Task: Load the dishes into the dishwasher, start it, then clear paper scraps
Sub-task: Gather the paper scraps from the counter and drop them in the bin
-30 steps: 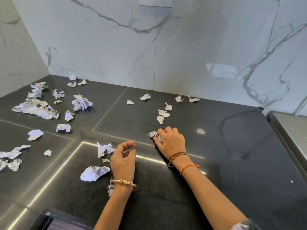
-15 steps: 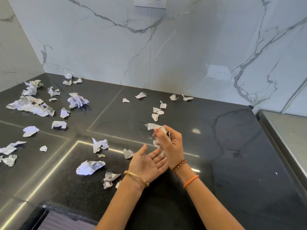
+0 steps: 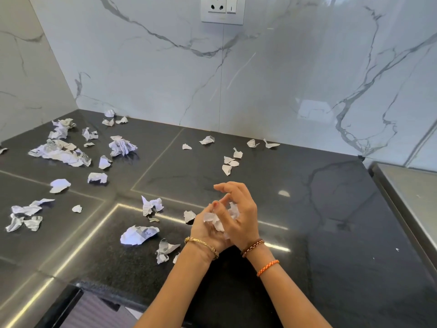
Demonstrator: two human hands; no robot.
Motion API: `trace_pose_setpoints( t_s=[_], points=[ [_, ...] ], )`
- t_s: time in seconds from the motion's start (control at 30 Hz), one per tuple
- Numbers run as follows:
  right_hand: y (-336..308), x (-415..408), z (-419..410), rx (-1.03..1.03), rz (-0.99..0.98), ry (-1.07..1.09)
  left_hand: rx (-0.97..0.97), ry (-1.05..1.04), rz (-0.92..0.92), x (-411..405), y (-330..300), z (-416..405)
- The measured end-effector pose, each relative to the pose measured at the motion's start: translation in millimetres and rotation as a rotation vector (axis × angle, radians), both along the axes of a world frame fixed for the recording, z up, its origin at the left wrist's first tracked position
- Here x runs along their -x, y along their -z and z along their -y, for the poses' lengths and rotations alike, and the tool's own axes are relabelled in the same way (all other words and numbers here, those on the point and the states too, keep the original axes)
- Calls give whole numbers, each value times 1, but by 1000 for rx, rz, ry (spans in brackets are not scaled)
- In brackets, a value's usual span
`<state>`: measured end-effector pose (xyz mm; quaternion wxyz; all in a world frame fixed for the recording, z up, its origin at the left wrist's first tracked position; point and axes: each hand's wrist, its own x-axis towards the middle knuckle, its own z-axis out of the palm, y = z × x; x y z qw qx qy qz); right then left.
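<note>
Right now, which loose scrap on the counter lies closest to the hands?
The small scrap just left of the left hand, almost touching its fingers. Every other loose scrap lies farther off.

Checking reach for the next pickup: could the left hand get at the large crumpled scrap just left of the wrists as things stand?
Probably yes. The large crumpled scrap lies on open countertop near the left hand, nothing between them. But that hand already cups gathered scraps, so its grip isn't free.
</note>
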<state>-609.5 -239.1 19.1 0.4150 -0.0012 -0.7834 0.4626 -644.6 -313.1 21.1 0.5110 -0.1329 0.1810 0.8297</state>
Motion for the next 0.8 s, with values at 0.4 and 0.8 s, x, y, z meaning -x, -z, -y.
trace_pose_setpoints(
  t_s=[0.4, 0.8],
  points=[
    [-6, -16, -25, 445, 192, 313, 143, -118, -94, -5, -12, 14],
    [27, -18, 66, -481, 772, -116, 26, -626, 15, -9, -44, 122]
  ],
)
